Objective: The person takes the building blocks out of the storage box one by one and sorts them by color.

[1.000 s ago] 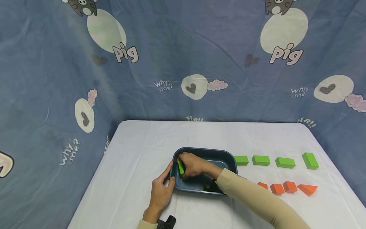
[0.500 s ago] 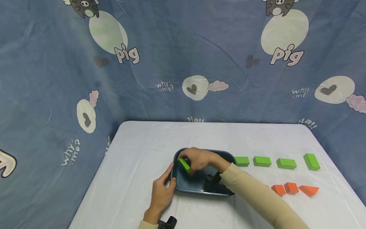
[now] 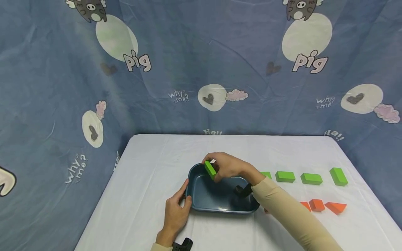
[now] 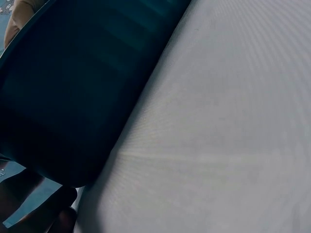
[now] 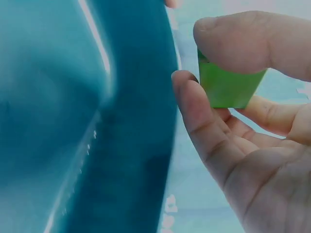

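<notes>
A bright green block [image 3: 210, 169] is pinched between the thumb and fingers of my right hand [image 3: 227, 165], raised over the far left part of the dark blue tray [image 3: 220, 211]. Seen from the right wrist, the green block [image 5: 231, 87] sits under the thumb, beside the tray wall [image 5: 136, 145]. My left hand [image 3: 176, 212] touches the tray's left end with thumb and index finger spread and fairly straight. From the left wrist, dark fingertips [image 4: 65, 196] are right at the tray's lower corner [image 4: 73, 165].
Several green blocks [image 3: 285, 176] lie in a row right of the tray. Nearer, orange blocks [image 3: 317, 205] and an orange wedge [image 3: 336, 207] form another row, partly covered by the right sleeve [image 3: 292, 212]. A white cloth [image 3: 150, 167] covers the table; a patterned blue curtain [image 3: 176, 52] hangs behind.
My right hand has lifted the green block from the tray's left end, up and to the right, toward the far rim. The left hand has stayed at the tray.
</notes>
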`<state>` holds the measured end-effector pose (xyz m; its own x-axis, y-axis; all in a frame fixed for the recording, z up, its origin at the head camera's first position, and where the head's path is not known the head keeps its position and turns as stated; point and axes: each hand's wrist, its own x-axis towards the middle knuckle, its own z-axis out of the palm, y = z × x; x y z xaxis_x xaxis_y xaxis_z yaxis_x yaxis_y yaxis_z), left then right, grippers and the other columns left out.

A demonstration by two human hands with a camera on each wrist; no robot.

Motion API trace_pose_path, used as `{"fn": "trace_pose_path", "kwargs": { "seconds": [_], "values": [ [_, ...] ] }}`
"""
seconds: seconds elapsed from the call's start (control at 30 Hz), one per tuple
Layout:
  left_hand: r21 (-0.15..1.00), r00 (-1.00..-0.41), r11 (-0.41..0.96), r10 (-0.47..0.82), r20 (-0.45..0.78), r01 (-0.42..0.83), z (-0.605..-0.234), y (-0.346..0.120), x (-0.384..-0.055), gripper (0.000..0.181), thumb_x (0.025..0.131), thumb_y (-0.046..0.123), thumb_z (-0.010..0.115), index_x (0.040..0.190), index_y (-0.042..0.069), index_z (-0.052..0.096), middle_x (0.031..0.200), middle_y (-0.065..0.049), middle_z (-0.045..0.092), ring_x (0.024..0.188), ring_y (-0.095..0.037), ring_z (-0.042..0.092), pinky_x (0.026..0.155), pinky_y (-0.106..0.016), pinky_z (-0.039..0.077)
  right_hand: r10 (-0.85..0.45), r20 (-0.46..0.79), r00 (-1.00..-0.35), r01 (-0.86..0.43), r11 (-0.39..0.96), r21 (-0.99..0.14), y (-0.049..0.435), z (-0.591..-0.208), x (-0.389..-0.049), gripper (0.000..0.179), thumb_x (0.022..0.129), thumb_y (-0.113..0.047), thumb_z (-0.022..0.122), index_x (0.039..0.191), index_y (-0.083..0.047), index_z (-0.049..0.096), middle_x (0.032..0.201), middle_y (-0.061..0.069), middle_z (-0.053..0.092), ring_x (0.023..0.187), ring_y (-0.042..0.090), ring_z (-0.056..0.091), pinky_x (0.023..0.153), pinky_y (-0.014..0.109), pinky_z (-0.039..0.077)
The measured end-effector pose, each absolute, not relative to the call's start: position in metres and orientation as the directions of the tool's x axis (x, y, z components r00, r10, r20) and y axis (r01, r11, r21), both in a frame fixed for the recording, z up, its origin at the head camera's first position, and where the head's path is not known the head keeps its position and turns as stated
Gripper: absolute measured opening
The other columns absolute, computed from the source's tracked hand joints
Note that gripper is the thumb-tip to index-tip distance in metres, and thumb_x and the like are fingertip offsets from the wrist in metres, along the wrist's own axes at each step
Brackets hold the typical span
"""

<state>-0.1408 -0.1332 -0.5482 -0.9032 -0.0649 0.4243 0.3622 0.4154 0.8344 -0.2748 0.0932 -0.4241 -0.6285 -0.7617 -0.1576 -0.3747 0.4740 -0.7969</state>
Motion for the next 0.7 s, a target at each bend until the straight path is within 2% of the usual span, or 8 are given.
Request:
{"fn": "trace_pose_path", "kwargs": {
  "seconds": [0.3, 0.5, 0.7],
  "values": [
    [0.808, -0.880, 0.433, -0.067, 0.470, 0.399, -0.548, -0.132, -0.141, 0.057, 0.086, -0.007, 0.068, 0.142, 0.004, 0.060, 0.137, -0.009, 0.062, 0.123, -0.025, 0.061, 0.104, -0.016, 0.041, -0.699, -0.153, -0.698, -0.314, 0.491, -0.812, 0.125, -0.415, -0.282, 0.067, 0.074, 0.006, 0.077, 0.136, -0.008, 0.056, 0.112, 0.013, 0.063, 0.085, 0.020, 0.070, 0.076, 0.035, 0.058],
    [0.814, -0.888, 0.435, -0.066, 0.455, 0.385, -0.548, -0.132, -0.141, 0.058, 0.085, -0.007, 0.068, 0.142, 0.003, 0.060, 0.138, -0.008, 0.061, 0.125, -0.025, 0.060, 0.104, -0.017, 0.041, -0.663, -0.156, -0.732, -0.246, 0.470, -0.847, 0.151, -0.411, -0.286, 0.064, 0.077, 0.007, 0.075, 0.136, -0.009, 0.056, 0.121, 0.015, 0.059, 0.095, 0.026, 0.069, 0.081, 0.039, 0.059],
    [0.821, -0.894, 0.434, -0.072, 0.442, 0.371, -0.547, -0.132, -0.141, 0.057, 0.086, -0.006, 0.069, 0.141, 0.003, 0.060, 0.138, -0.007, 0.062, 0.125, -0.023, 0.060, 0.104, -0.018, 0.043, -0.621, -0.143, -0.770, -0.194, 0.442, -0.876, 0.182, -0.411, -0.289, 0.064, 0.076, 0.010, 0.074, 0.135, -0.007, 0.057, 0.124, 0.019, 0.056, 0.100, 0.032, 0.068, 0.080, 0.040, 0.060]
  ]
}}
